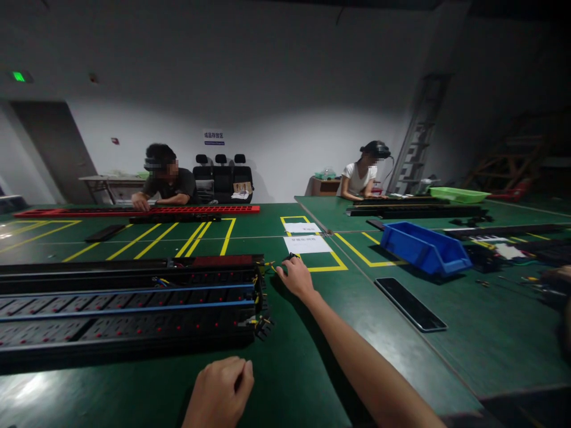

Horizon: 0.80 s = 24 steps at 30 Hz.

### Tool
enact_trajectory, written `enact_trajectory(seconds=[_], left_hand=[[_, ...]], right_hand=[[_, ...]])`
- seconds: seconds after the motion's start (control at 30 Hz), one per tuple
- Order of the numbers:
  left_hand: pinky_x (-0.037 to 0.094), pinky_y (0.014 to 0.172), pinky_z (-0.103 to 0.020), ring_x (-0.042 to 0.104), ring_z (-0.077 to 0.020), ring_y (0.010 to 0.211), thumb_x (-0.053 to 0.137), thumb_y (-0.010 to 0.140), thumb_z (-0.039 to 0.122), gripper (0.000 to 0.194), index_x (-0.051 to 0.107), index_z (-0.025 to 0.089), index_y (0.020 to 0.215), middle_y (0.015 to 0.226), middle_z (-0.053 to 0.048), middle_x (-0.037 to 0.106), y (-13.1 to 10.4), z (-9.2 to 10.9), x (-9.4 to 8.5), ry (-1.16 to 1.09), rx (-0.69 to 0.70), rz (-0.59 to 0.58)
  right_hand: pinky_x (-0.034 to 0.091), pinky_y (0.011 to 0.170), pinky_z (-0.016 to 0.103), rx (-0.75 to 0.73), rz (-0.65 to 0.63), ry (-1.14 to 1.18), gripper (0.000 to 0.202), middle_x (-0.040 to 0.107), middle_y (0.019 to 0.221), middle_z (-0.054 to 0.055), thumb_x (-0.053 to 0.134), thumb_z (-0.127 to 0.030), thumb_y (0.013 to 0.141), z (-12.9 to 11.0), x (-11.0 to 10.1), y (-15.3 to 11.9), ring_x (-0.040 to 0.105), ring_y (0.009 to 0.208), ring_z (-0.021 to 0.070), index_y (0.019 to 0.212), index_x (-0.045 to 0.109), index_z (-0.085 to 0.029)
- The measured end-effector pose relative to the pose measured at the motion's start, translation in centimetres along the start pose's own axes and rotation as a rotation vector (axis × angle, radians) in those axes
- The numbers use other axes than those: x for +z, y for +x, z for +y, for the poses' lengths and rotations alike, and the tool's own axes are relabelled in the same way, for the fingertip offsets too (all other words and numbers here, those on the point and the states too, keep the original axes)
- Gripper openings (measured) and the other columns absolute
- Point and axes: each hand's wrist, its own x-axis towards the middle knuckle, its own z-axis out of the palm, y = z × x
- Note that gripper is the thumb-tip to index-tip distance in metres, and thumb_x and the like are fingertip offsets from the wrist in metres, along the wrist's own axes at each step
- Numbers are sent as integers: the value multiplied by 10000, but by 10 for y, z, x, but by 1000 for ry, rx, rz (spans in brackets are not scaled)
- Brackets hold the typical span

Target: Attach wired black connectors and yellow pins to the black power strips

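Observation:
Long black power strips [134,324] with rows of slotted sockets, red dots and blue edge lines lie on the left of the green table [330,380]. Yellow wires and small black end pieces [264,327] stick out at their right ends. Just right of those ends, my right hand [297,278] has its fingers pinched by a thin yellow-green wire [271,266]. A small black part [292,256] shows at its fingertips; its kind is unclear. My left hand [220,389] rests in a loose fist in front of the strips, with nothing visible in it.
Right of my arm lie a phone [410,303] and a blue bin [423,248]. White paper sheets [307,244] lie beyond my right hand. Across the table, one person [169,178] leans over a red rail [209,210]; another [359,178] works near a green tray [459,194].

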Motion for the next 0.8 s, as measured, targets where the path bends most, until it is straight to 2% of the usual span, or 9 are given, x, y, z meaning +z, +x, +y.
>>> enact_trajectory(seconds=[0.17,0.27,0.37,0.47,0.57,0.7,0.8], left_hand=[[322,605,-328,592,-184,600,368,974,383,431,519,229,601,657,-54,658,1,-1,2,35,-8,-12],[315,597,-323,595,-173,592,375,976,368,433,533,225,600,652,-49,664,0,-1,2,47,12,-4],[319,605,-314,604,-162,600,349,993,342,455,570,214,617,657,-42,668,-2,0,1,57,52,30],[313,606,-306,603,-151,595,326,1009,317,479,591,199,627,651,-33,663,-3,2,0,81,84,60],[302,594,-300,586,-140,573,343,1014,312,479,591,192,623,641,-24,654,-3,2,0,99,96,62],[295,584,-292,583,-134,571,360,1016,291,461,596,192,633,638,-10,650,-3,-1,1,104,107,58],[293,576,-288,583,-129,570,365,1014,277,451,599,194,639,642,-4,653,-3,-3,2,109,122,60]], right_hand=[[409,867,324,-101,-121,-190,184,627,850,90,664,-138,874,-18,13,-3,547,952,242,717,657,-232],[408,823,307,-174,-129,-272,179,645,851,94,631,-165,902,-25,14,-6,560,900,227,737,670,-222],[409,796,283,-160,-133,-338,151,665,859,78,619,-194,907,-29,14,-10,574,870,204,774,690,-206],[413,759,263,-64,-81,-345,155,677,846,60,603,-223,905,-27,11,-10,588,825,185,793,705,-192],[423,727,259,53,24,-306,193,700,850,62,568,-250,913,-18,3,-5,610,806,189,815,723,-190],[438,723,269,271,127,-314,260,731,905,85,529,-308,931,1,-19,3,650,842,213,864,750,-189],[444,718,285,438,111,-393,302,742,971,113,510,-339,940,15,-39,7,672,876,236,929,773,-191]])
